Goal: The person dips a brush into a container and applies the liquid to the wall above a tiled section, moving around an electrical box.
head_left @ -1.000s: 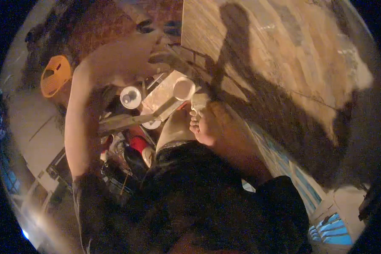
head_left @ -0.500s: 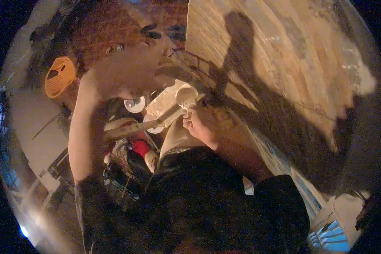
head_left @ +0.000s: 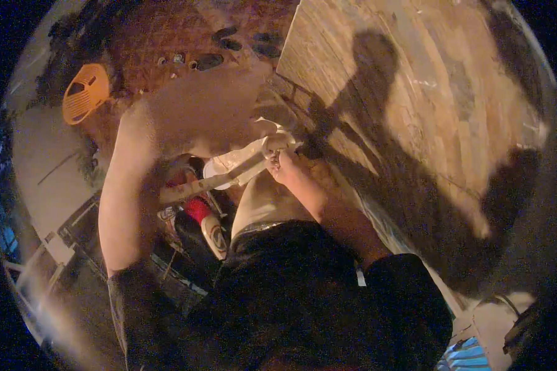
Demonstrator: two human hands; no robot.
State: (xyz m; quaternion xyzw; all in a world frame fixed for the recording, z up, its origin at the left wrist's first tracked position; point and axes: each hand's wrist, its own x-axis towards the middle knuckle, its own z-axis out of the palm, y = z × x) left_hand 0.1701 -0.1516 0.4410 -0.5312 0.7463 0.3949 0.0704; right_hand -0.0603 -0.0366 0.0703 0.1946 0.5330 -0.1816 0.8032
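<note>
My right hand is closed, fingers pinched against a small pale rounded thing; what it grips is too small to make out. My left hand reaches in from the upper left just above it, dark and blurred, its fingers hard to tell apart. A long pale bar runs from lower left up to my right hand. Beneath the hands lies a light, board-like surface, with part of a white round dish beside it.
A large wooden panel with shadows fills the upper right. An orange perforated basket stands at the upper left. Dark footwear lies on the reddish floor. Below the bar are a red item and a dark crate-like thing.
The view has shifted slightly. My left hand has come closer to my right hand and covers more of the pale rounded thing. My right hand stays pinched. The left forearm now hides another white dish.
</note>
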